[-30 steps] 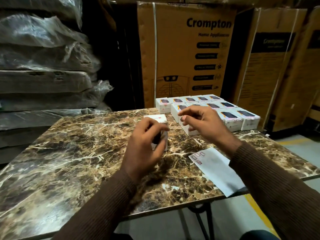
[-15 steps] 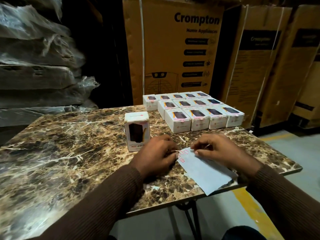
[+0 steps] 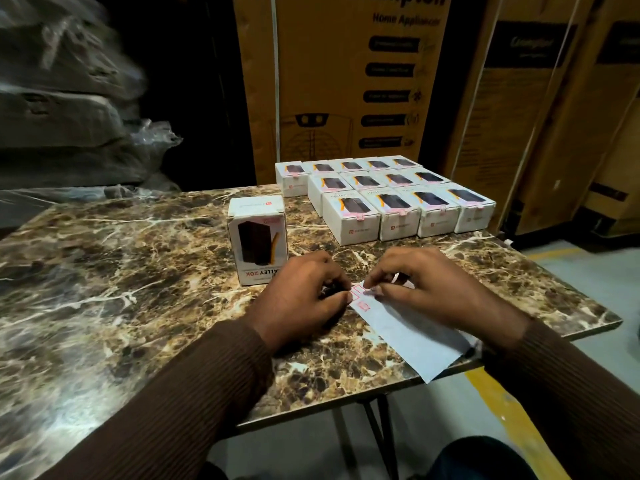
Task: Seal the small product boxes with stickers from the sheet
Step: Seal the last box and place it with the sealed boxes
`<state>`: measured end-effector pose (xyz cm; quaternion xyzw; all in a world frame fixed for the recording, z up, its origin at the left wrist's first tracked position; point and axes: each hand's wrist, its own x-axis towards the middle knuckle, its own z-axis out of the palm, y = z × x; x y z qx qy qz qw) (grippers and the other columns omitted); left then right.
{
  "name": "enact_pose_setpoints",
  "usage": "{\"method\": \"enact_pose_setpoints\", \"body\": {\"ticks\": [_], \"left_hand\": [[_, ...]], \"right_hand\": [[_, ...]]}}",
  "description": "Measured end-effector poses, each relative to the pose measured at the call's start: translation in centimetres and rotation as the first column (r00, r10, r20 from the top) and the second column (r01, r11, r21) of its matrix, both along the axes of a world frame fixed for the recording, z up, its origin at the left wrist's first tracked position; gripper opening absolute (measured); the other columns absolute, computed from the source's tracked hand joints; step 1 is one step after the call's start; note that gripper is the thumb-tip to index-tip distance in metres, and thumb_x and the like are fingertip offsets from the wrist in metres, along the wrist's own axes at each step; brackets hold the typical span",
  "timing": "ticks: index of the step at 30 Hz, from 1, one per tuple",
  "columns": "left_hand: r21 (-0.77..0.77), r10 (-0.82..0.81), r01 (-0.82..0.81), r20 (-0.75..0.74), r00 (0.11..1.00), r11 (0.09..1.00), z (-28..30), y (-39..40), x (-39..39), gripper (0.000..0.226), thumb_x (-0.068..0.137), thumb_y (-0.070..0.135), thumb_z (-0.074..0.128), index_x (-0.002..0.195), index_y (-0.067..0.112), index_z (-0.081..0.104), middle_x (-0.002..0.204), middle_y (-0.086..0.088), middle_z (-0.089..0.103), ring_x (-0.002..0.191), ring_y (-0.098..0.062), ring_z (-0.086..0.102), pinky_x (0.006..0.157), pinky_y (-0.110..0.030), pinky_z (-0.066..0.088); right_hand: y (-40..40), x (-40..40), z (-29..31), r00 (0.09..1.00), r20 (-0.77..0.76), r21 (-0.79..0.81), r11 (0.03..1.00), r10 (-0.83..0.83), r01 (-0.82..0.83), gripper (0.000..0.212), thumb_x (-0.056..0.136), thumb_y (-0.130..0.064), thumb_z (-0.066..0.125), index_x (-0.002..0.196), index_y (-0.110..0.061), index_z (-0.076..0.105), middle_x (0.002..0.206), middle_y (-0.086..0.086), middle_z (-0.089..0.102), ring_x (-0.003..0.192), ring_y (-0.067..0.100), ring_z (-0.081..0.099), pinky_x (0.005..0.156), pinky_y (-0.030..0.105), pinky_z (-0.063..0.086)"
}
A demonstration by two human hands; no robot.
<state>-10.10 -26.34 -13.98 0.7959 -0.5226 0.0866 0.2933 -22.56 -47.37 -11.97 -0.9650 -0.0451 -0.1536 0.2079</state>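
The marble-patterned bench [image 3: 104, 271] is carrying everything, and the block of sealed product boxes [image 3: 388, 195] is lying at about one o'clock from the hands, each box showing a pink sticker over its flap edge. One upright box [image 3: 258, 239], white with a dark product picture and upside-down lettering, is standing alone at eleven o'clock, just beside the left hand; I cannot see a sticker on its top flap, so it is probably the next to seal.

The white sticker sheet [image 3: 408, 327] is lying flat at five o'clock, its corner overhanging the bench edge. The left hand [image 3: 304, 299] is curling its fingers against the sheet's top end, apparently picking at a pink-outlined sticker [image 3: 363, 305]. The right hand [image 3: 426, 289] is pressing down with bent fingers.

Peeling well likely means pinning the backing firmly, lifting one corner slowly, and keeping the adhesive off the fingertips.
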Motion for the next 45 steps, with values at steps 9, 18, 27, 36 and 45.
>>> {"method": "enact_pose_setpoints", "body": {"ticks": [9, 18, 27, 36, 45], "left_hand": [[-0.005, 0.043, -0.043, -0.008, 0.999, 0.999, 0.0, -0.1, 0.0, 0.019, 0.094, 0.039, 0.074, 0.106, 0.025, 0.076, 0.105, 0.01, 0.063, 0.097, -0.007, 0.056, 0.079, -0.028, 0.044], [-0.004, 0.05, -0.05, -0.009, 0.999, 0.999, 0.3, 0.1, -0.2, 0.017, 0.092, 0.04, 0.076, 0.099, 0.025, 0.072, 0.101, 0.009, 0.061, 0.095, -0.008, 0.055, 0.079, -0.029, 0.045], [0.009, 0.05, -0.05, -0.003, 0.999, 0.999, 0.2, 0.1, -0.2, 0.012, 0.094, 0.036, 0.075, 0.1, 0.027, 0.079, 0.103, 0.01, 0.065, 0.095, -0.007, 0.058, 0.085, -0.036, 0.056], [0.018, 0.045, -0.045, 0.019, 0.999, 0.999, 0.3, 0.1, -0.2, 0.015, 0.096, 0.039, 0.072, 0.103, 0.027, 0.079, 0.101, 0.01, 0.064, 0.091, -0.005, 0.057, 0.076, -0.028, 0.05], [0.021, 0.03, -0.03, 0.02, 0.999, 0.999, 0.4, 0.2, -0.3, 0.015, 0.094, 0.037, 0.072, 0.1, 0.027, 0.079, 0.1, 0.009, 0.066, 0.094, -0.008, 0.06, 0.083, -0.038, 0.056]], "right_hand": [[0.0, 1.6, -0.4, 0.996, -0.01, -0.025, 0.996, -0.088, 0.087, 0.014, 0.094, -0.019, 0.074, 0.103, -0.027, 0.08, 0.094, -0.015, 0.069, 0.084, -0.004, 0.061, 0.067, 0.008, 0.039], [0.0, 2.1, 0.0, 0.997, -0.028, -0.1, 0.993, -0.068, 0.065, 0.006, 0.093, -0.032, 0.077, 0.099, -0.033, 0.078, 0.092, -0.019, 0.067, 0.085, -0.005, 0.061, 0.072, 0.022, 0.047], [0.2, 2.2, 0.4, 0.999, -0.016, -0.18, 0.983, -0.034, 0.031, 0.007, 0.093, -0.029, 0.076, 0.099, -0.033, 0.078, 0.093, -0.02, 0.067, 0.086, -0.003, 0.061, 0.074, 0.025, 0.048], [-1.2, 1.2, 2.3, 0.973, -0.231, -0.028, 0.999, 0.027, -0.034, 0.024, 0.1, -0.016, 0.069, 0.115, -0.034, 0.077, 0.107, -0.024, 0.073, 0.102, -0.006, 0.067, 0.091, 0.027, 0.058], [-2.0, 0.5, 1.9, 0.983, -0.183, 0.183, 0.983, 0.01, 0.024, 0.031, 0.102, -0.003, 0.062, 0.118, -0.025, 0.076, 0.108, -0.015, 0.077, 0.102, 0.001, 0.072, 0.088, 0.029, 0.061]]}}
